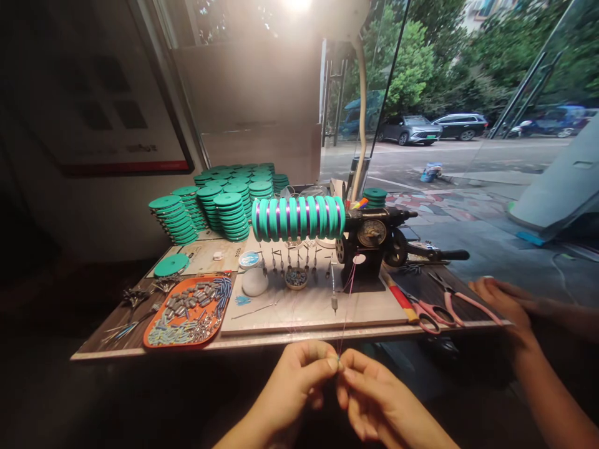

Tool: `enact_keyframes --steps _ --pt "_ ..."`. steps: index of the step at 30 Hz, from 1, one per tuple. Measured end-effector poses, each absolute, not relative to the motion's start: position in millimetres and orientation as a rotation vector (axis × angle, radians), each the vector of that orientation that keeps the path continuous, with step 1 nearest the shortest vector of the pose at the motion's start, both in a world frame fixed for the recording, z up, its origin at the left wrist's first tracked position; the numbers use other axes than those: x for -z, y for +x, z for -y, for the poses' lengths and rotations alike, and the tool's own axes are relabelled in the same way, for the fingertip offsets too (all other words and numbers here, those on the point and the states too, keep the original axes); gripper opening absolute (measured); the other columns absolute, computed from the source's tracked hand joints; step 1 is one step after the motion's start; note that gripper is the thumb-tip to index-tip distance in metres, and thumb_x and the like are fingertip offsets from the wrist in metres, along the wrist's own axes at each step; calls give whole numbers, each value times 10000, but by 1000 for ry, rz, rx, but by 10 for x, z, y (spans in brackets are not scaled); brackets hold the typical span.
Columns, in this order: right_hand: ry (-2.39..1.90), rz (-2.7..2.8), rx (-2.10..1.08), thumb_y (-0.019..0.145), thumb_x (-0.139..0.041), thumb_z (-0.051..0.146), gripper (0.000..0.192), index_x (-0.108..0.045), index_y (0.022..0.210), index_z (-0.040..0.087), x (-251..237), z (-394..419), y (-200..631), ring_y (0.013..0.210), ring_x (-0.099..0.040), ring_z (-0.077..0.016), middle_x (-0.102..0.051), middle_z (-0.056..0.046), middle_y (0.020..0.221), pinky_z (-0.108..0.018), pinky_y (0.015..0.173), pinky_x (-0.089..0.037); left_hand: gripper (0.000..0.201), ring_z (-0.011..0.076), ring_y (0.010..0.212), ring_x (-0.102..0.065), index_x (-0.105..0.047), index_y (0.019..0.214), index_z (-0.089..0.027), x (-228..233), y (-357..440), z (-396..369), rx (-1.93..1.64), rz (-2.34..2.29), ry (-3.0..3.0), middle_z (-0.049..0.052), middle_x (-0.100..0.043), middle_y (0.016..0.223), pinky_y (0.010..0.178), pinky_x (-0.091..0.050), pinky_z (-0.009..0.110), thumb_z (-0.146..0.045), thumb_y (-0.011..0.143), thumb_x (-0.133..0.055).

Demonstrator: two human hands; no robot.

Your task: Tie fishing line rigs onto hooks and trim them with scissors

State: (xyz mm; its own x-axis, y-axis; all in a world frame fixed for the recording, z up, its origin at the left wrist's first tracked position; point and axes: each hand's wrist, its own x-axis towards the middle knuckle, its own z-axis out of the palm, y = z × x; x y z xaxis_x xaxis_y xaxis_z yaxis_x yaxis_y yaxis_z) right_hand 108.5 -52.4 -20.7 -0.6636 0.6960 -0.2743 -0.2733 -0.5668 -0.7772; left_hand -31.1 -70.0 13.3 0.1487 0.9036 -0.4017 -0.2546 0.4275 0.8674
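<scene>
My left hand (299,377) and my right hand (369,390) meet below the table's front edge, fingertips pinched together on a thin pink thread (345,312). The thread runs up across the grey board (318,305) to a black hand-cranked winding machine (374,240). A row of green spools (298,217) sits on the machine's shaft to its left.
Stacks of green spools (219,202) fill the table's back left. An orange tray (187,312) holds several small tubes. Pink scissors (444,308) lie at the right. Another person's hand (500,302) rests on the table's right corner. A glass wall stands behind.
</scene>
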Motion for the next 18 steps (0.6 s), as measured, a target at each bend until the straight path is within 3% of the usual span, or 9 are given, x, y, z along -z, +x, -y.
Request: enact_keyframes --steps 3,7,11,15,18 --pt "-890 1276 -1956 820 -514 408 271 -421 720 174 142 452 1180 378 -284 -14 -437 83 500 -144 387 -188 203 42 437 -205 -494 637 -160 -223 -271 654 -819 -1079 628 -81 -341 511 396 -92 179 -269 586 -658" --pt "-979 1909 -1014 893 -360 261 244 -472 693 177 223 445 1272 518 -448 -91 -479 26 571 -201 509 -321 171 45 447 -185 -506 644 -154 -268 -214 591 -701 -1046 628 -70 -342 538 398 -60 187 -245 566 -628" --pt "-821 2261 -253 836 -283 97 266 -543 820 152 378 557 1340 553 -545 -143 -573 -30 620 -243 533 -363 129 62 444 -236 -497 574 -163 -254 -192 535 -787 -1132 777 -68 -373 484 406 -136 203 -221 562 -612" --pt "-687 2359 142 794 -271 47 309 -557 780 162 285 589 1314 434 -467 -140 -512 5 503 -262 467 -307 127 103 560 -363 -506 519 -154 -238 -237 546 -964 -1310 1199 -35 -452 540 532 -274 218 -152 604 -600" --pt "-545 2368 138 826 -251 44 342 -529 683 184 4 441 1197 445 -421 -137 -501 1 520 -269 466 -267 135 135 591 -416 -527 553 -156 -222 -286 605 -1019 -1407 1468 -11 -484 574 566 -317 244 -159 688 -539"
